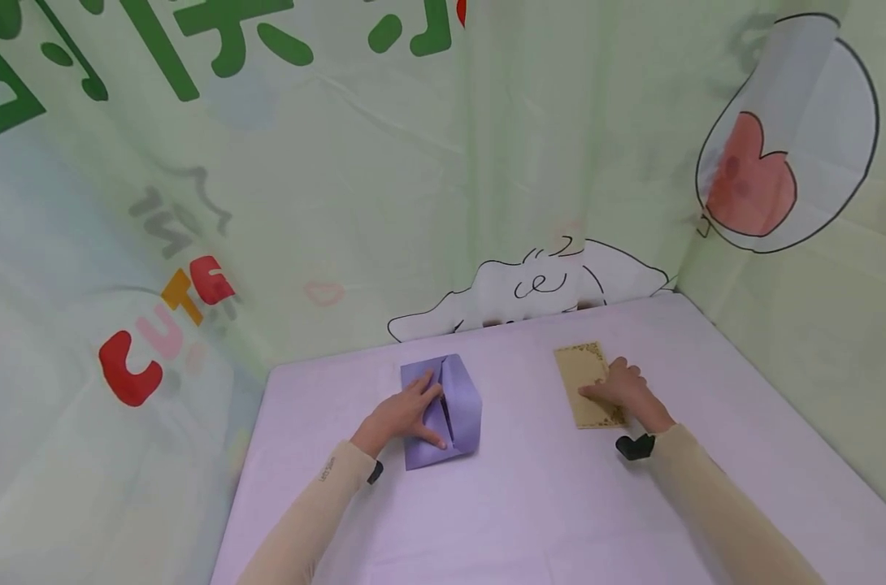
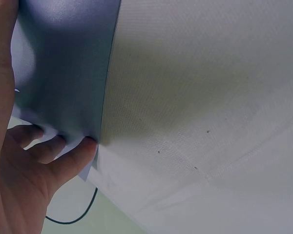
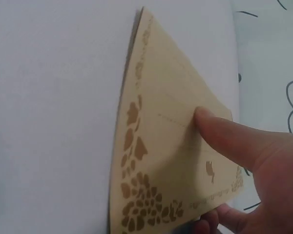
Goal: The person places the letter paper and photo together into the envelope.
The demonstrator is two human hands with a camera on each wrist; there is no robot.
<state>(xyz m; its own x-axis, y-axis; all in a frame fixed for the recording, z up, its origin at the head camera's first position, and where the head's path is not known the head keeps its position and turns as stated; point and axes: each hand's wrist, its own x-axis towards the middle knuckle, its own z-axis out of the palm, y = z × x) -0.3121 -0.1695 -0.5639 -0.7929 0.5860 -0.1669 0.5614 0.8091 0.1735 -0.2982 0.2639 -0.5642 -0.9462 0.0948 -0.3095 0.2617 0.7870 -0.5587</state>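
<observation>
While the left hand (image 1: 405, 412) rests, fingers spread, on the already open envelope (image 1: 465, 406), the right hand (image 1: 629, 390) pinches the card (image 1: 579, 370) by its edge, still outside, to the envelope's right.

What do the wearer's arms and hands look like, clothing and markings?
Left sleeve and right sleeve: plain beige, long, ending at the wrists. Small dark lettering near the left cuff, too small to read surely. A black piece shows at the right wrist, a smaller one at the left. Left hand and right hand: no gloves.
</observation>
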